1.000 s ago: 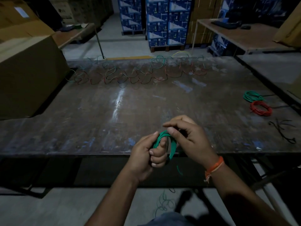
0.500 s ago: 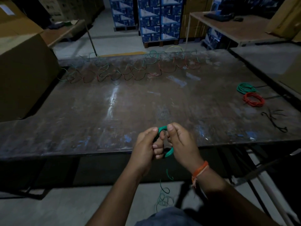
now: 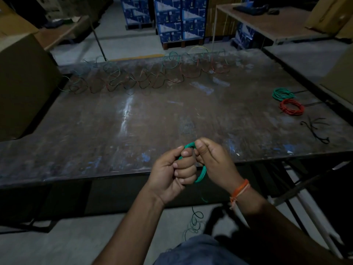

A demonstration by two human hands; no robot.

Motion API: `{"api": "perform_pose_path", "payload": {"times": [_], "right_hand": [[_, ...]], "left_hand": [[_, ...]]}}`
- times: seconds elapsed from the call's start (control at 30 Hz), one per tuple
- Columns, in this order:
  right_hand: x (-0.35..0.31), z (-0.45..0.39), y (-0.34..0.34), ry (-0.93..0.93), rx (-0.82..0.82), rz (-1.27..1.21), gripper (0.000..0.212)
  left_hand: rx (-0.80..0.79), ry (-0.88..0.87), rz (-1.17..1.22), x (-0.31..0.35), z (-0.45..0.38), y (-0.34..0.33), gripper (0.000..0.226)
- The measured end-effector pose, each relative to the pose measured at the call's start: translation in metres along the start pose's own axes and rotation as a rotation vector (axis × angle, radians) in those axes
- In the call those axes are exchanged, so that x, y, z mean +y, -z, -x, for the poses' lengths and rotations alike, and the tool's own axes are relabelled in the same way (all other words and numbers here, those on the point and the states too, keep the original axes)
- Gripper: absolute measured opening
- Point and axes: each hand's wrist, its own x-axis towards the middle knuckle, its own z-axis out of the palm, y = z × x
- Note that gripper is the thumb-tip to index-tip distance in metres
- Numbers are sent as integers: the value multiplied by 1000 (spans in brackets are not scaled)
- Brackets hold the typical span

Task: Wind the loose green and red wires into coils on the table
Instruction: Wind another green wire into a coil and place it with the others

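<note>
My left hand [image 3: 172,172] grips a small green wire coil [image 3: 201,175] at the table's near edge, fingers curled round it. My right hand [image 3: 214,161] pinches the same coil at its top, thumb beside my left forefinger. A loose green tail [image 3: 195,219] hangs from the coil down towards the floor. A wound green coil [image 3: 282,94] and a wound red coil [image 3: 291,109] lie at the table's right side. Loose green and red wires [image 3: 145,77] sprawl in loops along the far edge of the table [image 3: 95,131].
A black wire scrap [image 3: 316,129] lies near the right edge. A large cardboard box [image 3: 24,83] stands against the table's left side. Stacked blue boxes [image 3: 172,18] and another table [image 3: 271,23] are beyond.
My right hand has come over the top of the coil and closed in beside my left thumb. The hanging tail has grown shorter. The view has tilted down slightly.
</note>
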Motion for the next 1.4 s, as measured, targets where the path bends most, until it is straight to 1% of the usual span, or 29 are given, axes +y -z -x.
{"api": "perform_pose_path", "payload": {"times": [0.1, 0.2, 0.33, 0.47, 0.53, 0.6, 0.67, 0.73, 0.8, 0.83, 0.9, 0.93, 0.97, 1.0, 1.03, 1.07, 1.1, 1.13, 1.17, 1.2, 1.23, 1.27, 1.3, 1.33, 1.37, 1.4], "right_hand": [[1, 1, 0, 11, 13, 50, 33], [2, 3, -1, 28, 37, 92, 33], [0, 4, -2, 49, 43, 136, 34], [4, 3, -1, 27, 30, 95, 34], [5, 2, 0, 7, 22, 35, 34], [5, 3, 1, 3, -13, -27, 35], [3, 2, 4, -9, -85, -106, 35], [4, 0, 9, -12, -195, -187, 28], [11, 0, 19, -25, -309, -179, 17], [16, 2, 25, -43, -363, -139, 12], [33, 9, 38, -120, -479, 0, 15], [45, 12, 45, -183, -534, 144, 20], [56, 14, 50, -267, -580, 354, 25], [66, 15, 54, -386, -592, 604, 29], [73, 14, 52, -523, -524, 850, 30], [78, 12, 45, -630, -394, 1018, 30], [83, 9, 32, -676, -256, 1080, 30], [85, 8, 16, -658, -155, 1063, 28], [83, 8, -3, -590, -139, 960, 23], [82, 12, -20, -519, -245, 778, 19], [81, 19, -34, -491, -454, 545, 17], [77, 30, -42, -541, -693, 302, 17], [75, 41, -42, -648, -904, 139, 20], [81, 47, -36, -689, -1022, 154, 23], [90, 47, -27, -723, -1026, 290, 24], [103, 42, -15, -740, -876, 482, 24]], "left_hand": [[44, -30, 28, -4, -3, 1, 21], [60, -31, 70, -8, -4, 3, 25], [26, -9, 143, -9, -2, 6, 30], [6, -5, 228, -13, 2, 4, 26], [18, -6, 228, -15, 4, 4, 26], [37, -12, 195, -14, 4, 6, 27], [68, -29, 159, -11, 5, 7, 27], [97, -64, 143, -6, 8, 8, 25], [103, -104, 160, 1, 13, 10, 25], [100, -120, 165, 6, 16, 11, 26], [96, -142, 150, 16, 22, 12, 27], [95, -147, 128, 20, 26, 12, 26], [89, -149, 105, 22, 28, 11, 24], [72, -146, 88, 24, 30, 9, 22], [49, -138, 76, 24, 31, 7, 22], [34, -129, 65, 23, 31, 5, 22], [29, -122, 54, 22, 30, 4, 22], [25, -115, 49, 20, 28, 2, 23], [18, -108, 53, 19, 26, 1, 23], [7, -100, 62, 19, 25, -1, 23], [-5, -95, 69, 20, 25, -2, 23], [-13, -93, 68, 21, 24, -2, 23], [-15, -91, 63, 23, 24, -2, 22], [-14, -91, 59, 25, 26, -1, 21], [-14, -92, 60, 25, 28, 0, 20], [-15, -93, 64, 25, 29, 0, 20]]}}
